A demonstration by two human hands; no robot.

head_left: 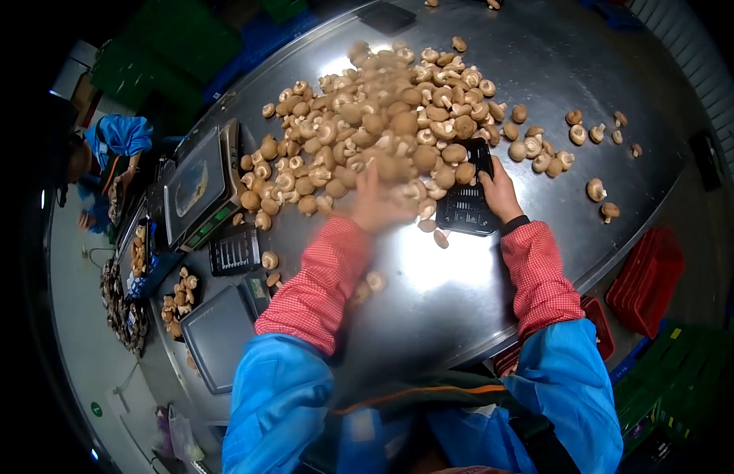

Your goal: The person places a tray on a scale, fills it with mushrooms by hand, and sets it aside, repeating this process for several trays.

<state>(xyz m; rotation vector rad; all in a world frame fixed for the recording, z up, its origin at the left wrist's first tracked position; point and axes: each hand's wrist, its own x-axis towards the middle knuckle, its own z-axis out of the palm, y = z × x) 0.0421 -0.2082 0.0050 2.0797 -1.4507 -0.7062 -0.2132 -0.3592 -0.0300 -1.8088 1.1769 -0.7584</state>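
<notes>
A large heap of brown-capped shiitake mushrooms [319,130] covers the middle of the metal table. My left hand [375,207] is at the heap's near edge, smeared by motion, so its grip cannot be made out. Several mushrooms just beyond it are blurred too. On the right, my right hand [501,192] grips the side of a black plastic tray [466,219], thumb over the rim. The tray's slotted bottom shows, and mushrooms from the heap overlap its far left edge.
Loose mushrooms [578,135] lie to the right. At left stand a weighing scale [199,188], a black tray [235,251], a grey lid-like panel [220,338] and a filled tray [180,300]. Red baskets [645,280] sit beyond the table's right edge. A co-worker [118,150] is at far left.
</notes>
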